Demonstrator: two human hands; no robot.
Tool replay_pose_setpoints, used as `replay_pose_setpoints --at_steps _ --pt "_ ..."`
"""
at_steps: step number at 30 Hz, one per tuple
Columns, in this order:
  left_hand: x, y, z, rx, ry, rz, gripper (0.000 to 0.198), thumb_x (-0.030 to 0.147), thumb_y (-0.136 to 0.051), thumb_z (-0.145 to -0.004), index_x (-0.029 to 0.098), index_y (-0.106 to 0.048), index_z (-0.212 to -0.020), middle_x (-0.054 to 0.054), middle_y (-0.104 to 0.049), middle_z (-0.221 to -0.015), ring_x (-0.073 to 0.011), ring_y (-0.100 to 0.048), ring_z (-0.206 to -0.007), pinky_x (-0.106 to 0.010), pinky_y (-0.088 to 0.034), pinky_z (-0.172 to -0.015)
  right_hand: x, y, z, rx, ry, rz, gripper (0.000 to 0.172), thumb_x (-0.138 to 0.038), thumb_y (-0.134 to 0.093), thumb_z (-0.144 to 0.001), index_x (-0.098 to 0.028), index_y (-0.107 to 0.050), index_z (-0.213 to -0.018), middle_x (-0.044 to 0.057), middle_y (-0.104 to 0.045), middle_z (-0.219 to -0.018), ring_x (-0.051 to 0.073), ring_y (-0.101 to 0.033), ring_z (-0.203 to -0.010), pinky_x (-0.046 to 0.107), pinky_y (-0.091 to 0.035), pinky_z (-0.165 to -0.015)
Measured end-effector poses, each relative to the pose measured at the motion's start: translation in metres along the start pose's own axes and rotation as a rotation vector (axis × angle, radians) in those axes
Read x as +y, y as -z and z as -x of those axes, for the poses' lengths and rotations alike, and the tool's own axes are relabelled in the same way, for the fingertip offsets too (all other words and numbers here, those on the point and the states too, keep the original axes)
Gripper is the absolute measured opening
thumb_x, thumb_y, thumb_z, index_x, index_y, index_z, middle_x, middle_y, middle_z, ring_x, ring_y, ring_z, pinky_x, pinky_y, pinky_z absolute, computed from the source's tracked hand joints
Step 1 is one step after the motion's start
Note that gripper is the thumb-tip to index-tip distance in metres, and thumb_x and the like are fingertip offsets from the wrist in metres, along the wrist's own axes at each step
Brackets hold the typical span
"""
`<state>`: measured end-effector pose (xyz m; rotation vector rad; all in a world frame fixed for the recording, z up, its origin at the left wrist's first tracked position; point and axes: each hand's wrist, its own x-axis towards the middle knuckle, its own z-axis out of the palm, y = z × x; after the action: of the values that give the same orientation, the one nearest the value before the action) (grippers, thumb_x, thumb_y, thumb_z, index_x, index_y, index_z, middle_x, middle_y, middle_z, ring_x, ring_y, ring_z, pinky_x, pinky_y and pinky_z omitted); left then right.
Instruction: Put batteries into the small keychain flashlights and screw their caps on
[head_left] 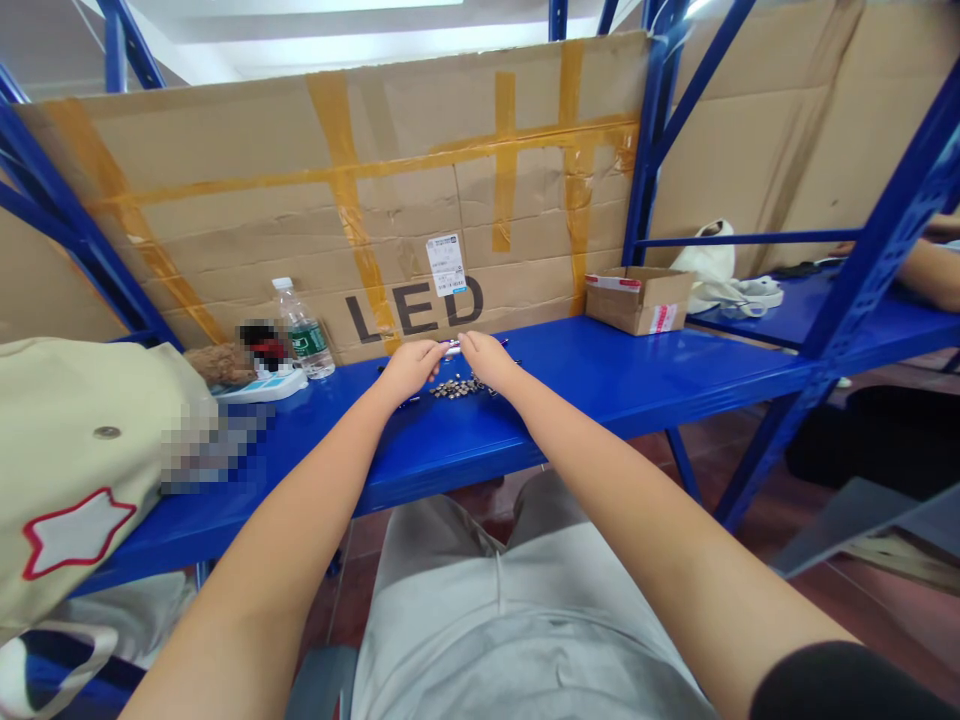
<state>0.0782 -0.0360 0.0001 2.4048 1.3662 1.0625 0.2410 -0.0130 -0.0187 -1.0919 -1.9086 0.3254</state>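
Note:
Both my hands meet over the blue shelf top. My left hand [412, 368] is closed, thumb and fingers pinching one end of a slim, pen-like white and purple piece [452, 348]. Closed on its other end is my right hand [484, 358]. The fingers hide most of the piece, so its exact kind is unclear. Just below the hands, a loose pile of small shiny metal pieces [454, 388] lies on the surface. A thin dark stick-like item [409, 402] rests by my left hand, partly covered.
A blue metal shelf [600, 375] serves as the worktop, backed by a taped cardboard sheet [420, 200]. To the left stand a water bottle [304, 335] and a cream bag [82, 430]. An open cardboard box [637, 300] sits at the right, beside a blue upright.

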Motion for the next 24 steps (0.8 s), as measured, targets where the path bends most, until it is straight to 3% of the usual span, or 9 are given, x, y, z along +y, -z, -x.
replay_pose_setpoints --at_steps 4,7,10,13,18,24 --pt "-0.008 0.005 0.001 -0.145 0.268 0.343 0.044 0.048 -0.038 -0.094 0.017 -0.056 -0.068 0.006 -0.031 -0.047 -0.0095 -0.032 -0.041 -0.022 -0.027 -0.045 -0.001 -0.004 0.003 -0.017 0.119 0.343 0.033 -0.033 -0.03 -0.1 -0.017 -0.056 -0.086 0.009 -0.067 -0.089 0.02 -0.059 -0.082 0.029 -0.039 -0.072" --pt "-0.018 0.012 0.002 -0.176 0.351 0.34 0.047 0.055 -0.04 -0.091 0.017 -0.059 -0.071 0.006 -0.031 -0.047 -0.0088 -0.027 -0.039 -0.023 -0.025 -0.044 -0.006 -0.006 0.007 -0.102 0.14 0.474 0.035 -0.035 -0.03 -0.1 -0.016 -0.06 -0.098 0.011 -0.069 -0.101 0.022 -0.063 -0.089 0.03 -0.041 -0.074" --pt "-0.025 0.017 0.002 -0.259 0.259 0.024 0.047 0.061 -0.052 -0.08 0.017 -0.065 -0.068 0.002 -0.048 -0.05 -0.0116 -0.041 -0.046 -0.025 -0.034 -0.049 -0.007 -0.007 0.009 -0.169 0.14 0.525 0.035 -0.034 -0.031 -0.099 -0.016 -0.062 -0.101 0.012 -0.068 -0.108 0.024 -0.063 -0.095 0.031 -0.043 -0.077" --pt "-0.031 0.019 0.001 -0.274 0.099 -0.218 0.036 0.056 -0.063 -0.071 0.021 -0.069 -0.068 -0.002 -0.067 -0.066 -0.0187 -0.058 -0.066 -0.027 -0.043 -0.062 -0.005 -0.005 0.009 -0.209 0.111 0.544 0.033 -0.035 -0.036 -0.098 -0.016 -0.063 -0.101 0.013 -0.068 -0.108 0.026 -0.063 -0.097 0.033 -0.045 -0.077" --pt "-0.043 0.022 -0.002 -0.175 0.014 -0.236 0.027 0.046 -0.062 -0.073 0.023 -0.074 -0.083 -0.004 -0.074 -0.09 -0.0237 -0.065 -0.086 -0.031 -0.048 -0.078 -0.004 0.002 0.009 -0.239 0.084 0.547 0.029 -0.037 -0.046 -0.094 -0.017 -0.066 -0.092 0.015 -0.069 -0.1 0.028 -0.063 -0.094 0.034 -0.045 -0.076" --pt "-0.071 0.03 -0.003 -0.038 0.095 -0.335 0.021 0.032 -0.06 -0.078 0.023 -0.074 -0.091 -0.006 -0.074 -0.1 -0.0259 -0.065 -0.094 -0.033 -0.048 -0.086 -0.004 0.008 0.011 -0.337 0.114 0.532 0.026 -0.028 -0.047 -0.089 -0.015 -0.067 -0.078 0.015 -0.07 -0.089 0.025 -0.063 -0.083 0.031 -0.044 -0.069"
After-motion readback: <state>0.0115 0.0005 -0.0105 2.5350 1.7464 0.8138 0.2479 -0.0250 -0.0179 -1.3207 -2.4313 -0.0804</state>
